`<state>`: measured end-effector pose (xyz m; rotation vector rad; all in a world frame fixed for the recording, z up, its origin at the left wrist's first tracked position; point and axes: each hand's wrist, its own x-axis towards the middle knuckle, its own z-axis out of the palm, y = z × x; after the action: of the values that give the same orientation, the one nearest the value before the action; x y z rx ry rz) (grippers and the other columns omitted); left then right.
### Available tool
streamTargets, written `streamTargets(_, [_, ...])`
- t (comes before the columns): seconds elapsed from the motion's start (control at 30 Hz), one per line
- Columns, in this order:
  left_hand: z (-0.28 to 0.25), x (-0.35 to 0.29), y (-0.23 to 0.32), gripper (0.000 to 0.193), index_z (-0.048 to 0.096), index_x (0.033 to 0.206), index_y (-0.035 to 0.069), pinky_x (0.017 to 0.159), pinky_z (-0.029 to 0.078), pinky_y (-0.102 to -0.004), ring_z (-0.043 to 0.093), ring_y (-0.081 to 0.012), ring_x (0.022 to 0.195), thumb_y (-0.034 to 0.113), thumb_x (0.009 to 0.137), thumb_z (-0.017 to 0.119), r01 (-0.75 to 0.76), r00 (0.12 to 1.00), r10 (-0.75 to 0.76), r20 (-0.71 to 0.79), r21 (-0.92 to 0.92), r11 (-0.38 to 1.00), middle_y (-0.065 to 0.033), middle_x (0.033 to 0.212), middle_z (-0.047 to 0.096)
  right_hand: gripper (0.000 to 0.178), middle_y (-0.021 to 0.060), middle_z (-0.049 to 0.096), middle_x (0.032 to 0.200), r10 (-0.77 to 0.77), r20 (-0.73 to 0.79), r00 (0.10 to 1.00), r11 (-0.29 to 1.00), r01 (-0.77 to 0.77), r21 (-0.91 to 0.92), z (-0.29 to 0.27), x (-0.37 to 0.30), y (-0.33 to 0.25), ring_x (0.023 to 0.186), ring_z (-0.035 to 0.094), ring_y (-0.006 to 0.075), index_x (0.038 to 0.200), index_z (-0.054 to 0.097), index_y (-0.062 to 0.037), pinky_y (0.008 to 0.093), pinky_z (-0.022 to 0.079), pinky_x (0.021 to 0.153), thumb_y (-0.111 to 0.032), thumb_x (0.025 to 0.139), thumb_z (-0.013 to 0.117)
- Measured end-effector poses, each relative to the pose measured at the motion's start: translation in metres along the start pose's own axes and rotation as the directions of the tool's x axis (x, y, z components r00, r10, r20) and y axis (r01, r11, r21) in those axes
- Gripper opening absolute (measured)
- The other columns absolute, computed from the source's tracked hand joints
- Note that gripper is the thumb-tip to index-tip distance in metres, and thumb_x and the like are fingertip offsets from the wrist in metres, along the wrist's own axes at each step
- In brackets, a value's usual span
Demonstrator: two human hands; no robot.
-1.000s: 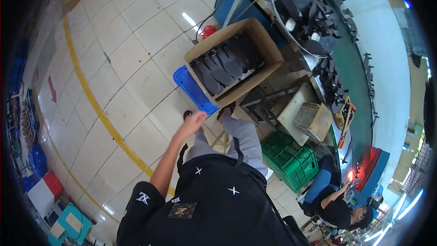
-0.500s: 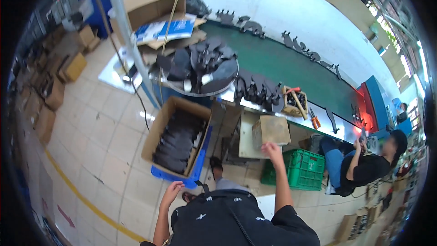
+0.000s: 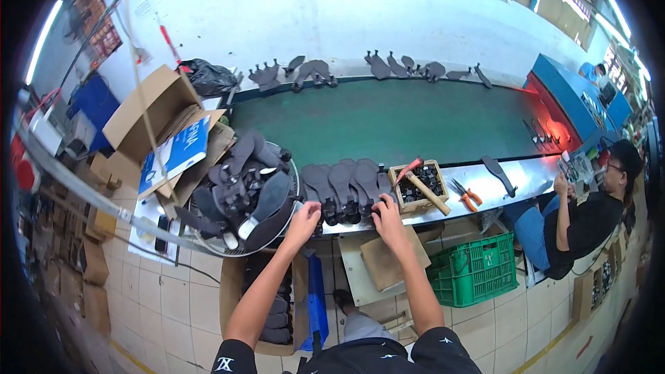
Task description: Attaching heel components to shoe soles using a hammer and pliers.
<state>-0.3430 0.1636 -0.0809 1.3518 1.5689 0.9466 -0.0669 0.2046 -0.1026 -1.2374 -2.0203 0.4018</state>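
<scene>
A row of dark grey shoe soles with small black heels (image 3: 341,183) lies along the near metal edge of the bench. My left hand (image 3: 305,220) is at the row's left end, fingers curved towards the heels. At the right end is my right hand (image 3: 388,217), its fingers apart and bent beside the last sole. Both hands are empty; whether the fingertips touch the soles I cannot tell. Left of the row, a large round basket (image 3: 296,176) holds a heap of similar soles.
A wooden box (image 3: 409,202) of small black parts carries a hammer (image 3: 426,192). Orange-handled pliers (image 3: 467,196) and a single sole (image 3: 499,174) lie rightward. Behind runs a green belt (image 3: 388,121). Below are a carton (image 3: 235,305) and green crate (image 3: 478,270). A person (image 3: 589,215) sits at right.
My view has turned from the floor carton towards the bench. Both hands have moved from near my body, the right from by the small carton, up to the row of soles.
</scene>
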Motion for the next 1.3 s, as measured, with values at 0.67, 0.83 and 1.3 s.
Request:
streamTargets(0.67, [0.035,0.019,0.076,0.025,0.061,0.113,0.001,0.088,0.052,-0.0384,0.067,-0.0363,0.100,0.003,0.089,0.064,-0.424,0.826,0.523,-0.209,0.379,0.823,-0.0178,0.114,0.067,0.039,0.0173,0.064,0.121,0.473,0.291,0.832,0.207,-0.426,0.881,0.006,0.070,-0.052,0.117,0.058,0.0310,0.126,0.055,0.0003,0.0401,0.046,0.098,-0.024,0.097,0.062])
streamTargets(0.83, [0.064,0.054,0.058,0.027,0.056,0.117,-0.001,0.085,0.054,-0.0364,0.069,-0.0293,0.099,0.005,0.091,0.064,-0.283,0.952,0.279,-0.125,-0.018,0.959,-0.0193,0.106,0.070,0.025,0.0170,0.069,0.100,0.504,0.346,0.792,0.021,-0.411,0.911,0.011,0.083,-0.007,0.084,0.071,0.0236,0.114,0.056,0.0011,0.0332,0.058,0.070,-0.013,0.094,0.063])
streamTargets(1.3, [0.056,0.043,0.062,0.030,0.050,0.120,0.004,0.081,0.052,-0.0327,0.064,-0.0171,0.100,0.014,0.095,0.062,0.194,0.979,-0.120,0.163,-0.587,0.786,-0.0131,0.116,0.064,0.046,0.0098,0.053,0.129,0.603,0.223,0.766,0.051,-0.316,0.947,-0.015,0.021,-0.045,0.118,0.049,0.0127,0.138,0.042,0.0062,0.0248,0.039,0.100,-0.025,0.105,0.048])
